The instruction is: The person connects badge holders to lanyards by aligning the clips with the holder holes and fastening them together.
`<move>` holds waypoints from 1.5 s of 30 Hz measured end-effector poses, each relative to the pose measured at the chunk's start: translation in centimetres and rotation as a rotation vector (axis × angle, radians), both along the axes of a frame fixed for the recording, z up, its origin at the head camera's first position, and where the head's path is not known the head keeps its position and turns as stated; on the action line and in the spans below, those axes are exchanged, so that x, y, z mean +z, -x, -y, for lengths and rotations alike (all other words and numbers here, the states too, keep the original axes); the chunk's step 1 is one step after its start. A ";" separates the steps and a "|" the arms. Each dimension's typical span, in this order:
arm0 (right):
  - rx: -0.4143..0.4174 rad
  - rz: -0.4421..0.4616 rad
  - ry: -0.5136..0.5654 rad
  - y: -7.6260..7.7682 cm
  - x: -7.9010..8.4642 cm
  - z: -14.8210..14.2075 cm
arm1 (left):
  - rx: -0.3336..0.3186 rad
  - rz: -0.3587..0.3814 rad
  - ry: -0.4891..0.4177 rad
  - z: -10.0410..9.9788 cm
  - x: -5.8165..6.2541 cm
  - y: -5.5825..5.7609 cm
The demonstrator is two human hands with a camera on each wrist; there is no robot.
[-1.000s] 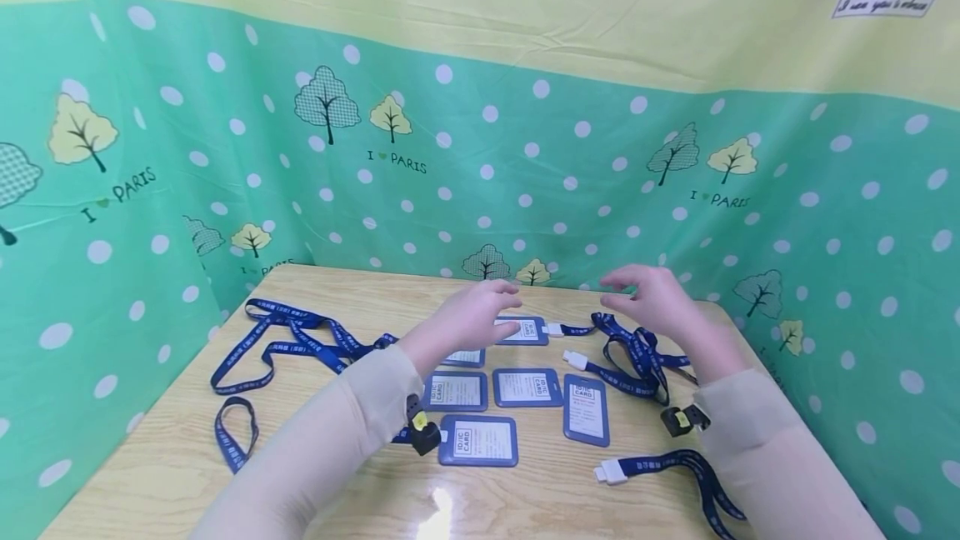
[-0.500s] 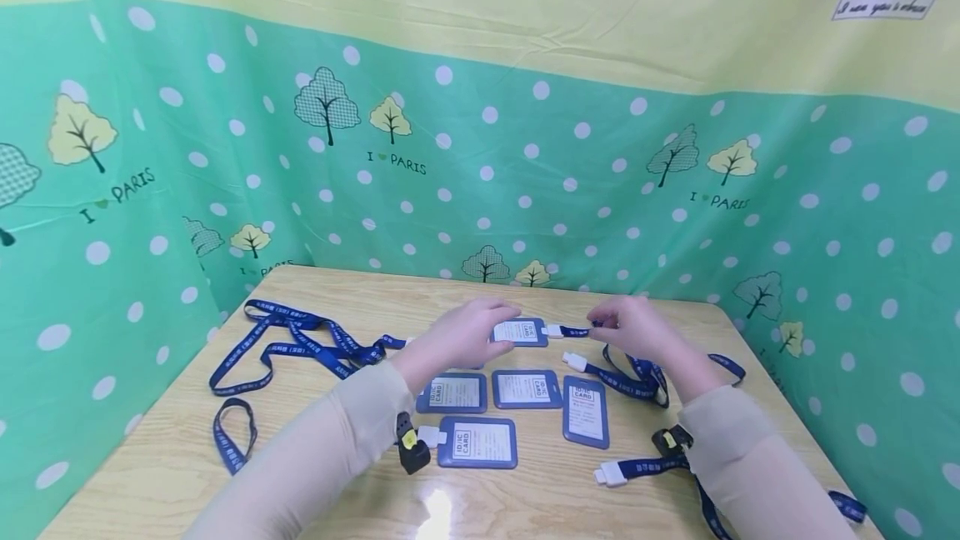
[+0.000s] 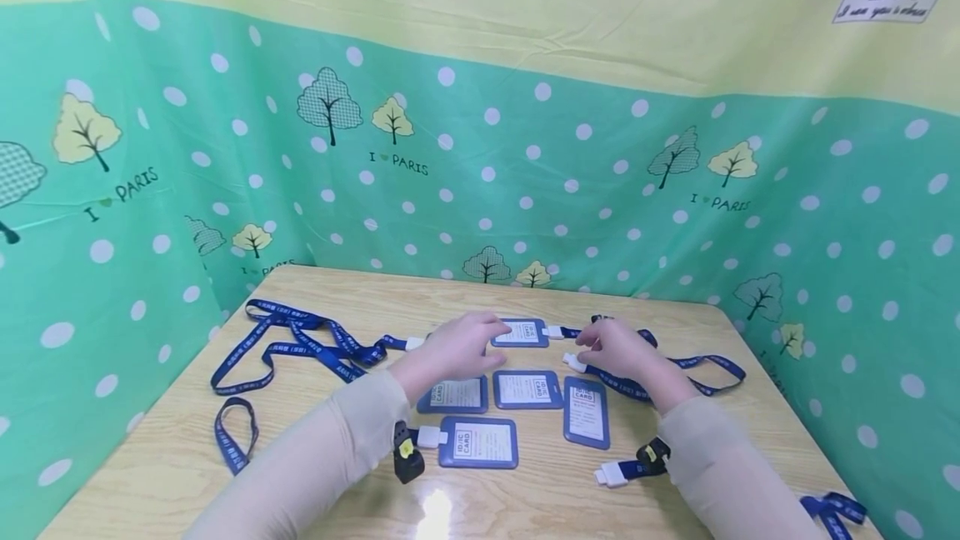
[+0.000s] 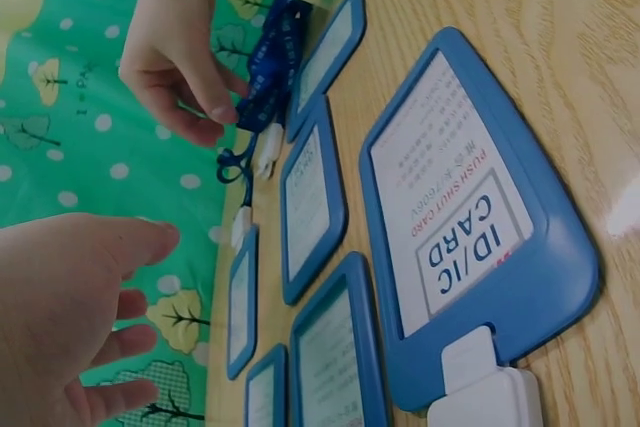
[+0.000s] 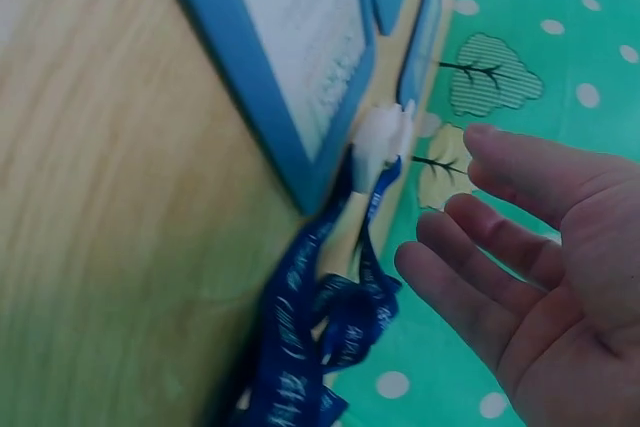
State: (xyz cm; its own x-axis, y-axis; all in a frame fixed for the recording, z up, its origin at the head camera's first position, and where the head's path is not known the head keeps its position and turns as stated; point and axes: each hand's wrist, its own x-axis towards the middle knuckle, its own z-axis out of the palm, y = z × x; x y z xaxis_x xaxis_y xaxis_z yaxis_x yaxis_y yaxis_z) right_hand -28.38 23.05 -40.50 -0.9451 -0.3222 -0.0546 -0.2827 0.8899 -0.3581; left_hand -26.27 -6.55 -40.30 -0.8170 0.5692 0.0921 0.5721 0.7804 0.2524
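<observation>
My left hand (image 3: 459,347) hovers over the blue ID card holders with loosely bent fingers and nothing in them. It covers part of one holder at the back; the far holder (image 3: 521,332), clipped to a lanyard, lies just beyond its fingertips. My right hand (image 3: 621,350) hangs above the blue lanyards on the right, near a white lanyard clip (image 3: 574,362). In the right wrist view its fingers (image 5: 490,277) are spread apart and grip nothing, with the bunched lanyard (image 5: 290,327) beside them. Below the hands lie the middle holder (image 3: 527,389) and an upright holder (image 3: 586,412).
A front card holder (image 3: 478,442) has a white clip at its left end. Tangled lanyards (image 3: 288,344) lie on the left of the wooden table (image 3: 517,498). Another clip (image 3: 611,474) lies near the right sleeve. A green dotted curtain (image 3: 420,215) stands behind.
My right hand has come down to the lanyards, then drawn back toward the front and the nearer clip. A lanyard loop now lies stretched out to the right. My left hand has shifted slightly left and nearer.
</observation>
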 end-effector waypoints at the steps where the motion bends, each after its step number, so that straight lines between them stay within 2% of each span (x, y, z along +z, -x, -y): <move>1: 0.002 -0.003 -0.007 0.0 -0.3 0.1 | 0.004 0.007 0.002 0.0 -0.1 -0.1; 16: -0.010 0.042 -0.043 0.7 -2.7 1.2 | 0.066 0.029 0.053 0.9 -1.6 0.2; 31: -0.029 0.033 -0.076 0.6 -2.6 1.6 | 0.066 0.030 0.044 1.3 -1.8 0.4; 45: -0.045 0.006 -0.081 1.2 -2.9 -0.1 | 0.070 0.061 0.030 0.7 -1.4 0.7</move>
State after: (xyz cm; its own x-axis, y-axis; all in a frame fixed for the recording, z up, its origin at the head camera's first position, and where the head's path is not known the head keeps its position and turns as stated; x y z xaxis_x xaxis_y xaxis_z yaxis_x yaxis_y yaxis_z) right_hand -29.56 23.16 -43.40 -0.9580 -0.2739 -0.0845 -0.2401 0.9278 -0.2855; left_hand -26.94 -7.29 -41.70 -0.8585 0.5123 0.0244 0.5001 0.8256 0.2612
